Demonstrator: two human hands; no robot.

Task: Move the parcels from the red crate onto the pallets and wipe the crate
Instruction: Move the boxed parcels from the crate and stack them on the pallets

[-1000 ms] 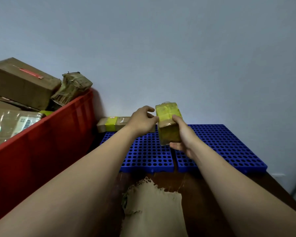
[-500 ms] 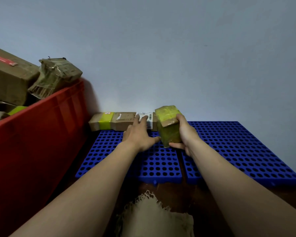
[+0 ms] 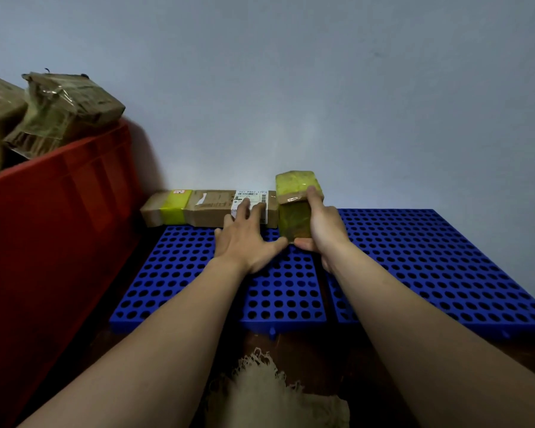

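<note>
The red crate (image 3: pixel 59 211) on the left is not empty: at least two brown wrapped parcels (image 3: pixel 65 109) rise over its far rim, so I judge that most of the moving is left and that the wiping is not begun. The two blue pallets (image 3: pixel 445 257) lie side by side to the right of the crate, mostly bare. The cloth (image 3: pixel 275 396) lies at the near edge of the table, untouched. One long brown parcel (image 3: pixel 207 208) is already on the far edge of the left pallet, against the wall. The small yellow-taped parcel (image 3: pixel 294 217) stands upright just beside its right end, at the gap between the pallets; if it rests fully on them I cannot tell. The right hand (image 3: pixel 322 230) grips this small parcel from the right, with fingers on top and thumb below. The left hand (image 3: pixel 244 239) is flat, and its straight fingers (image 3: pixel 247 206) touch the white label of the long parcel. Compared with half a second ago, the small parcel is farther and lower, now next to the long parcel, and the left fingers have reached farther onto the label.
</note>
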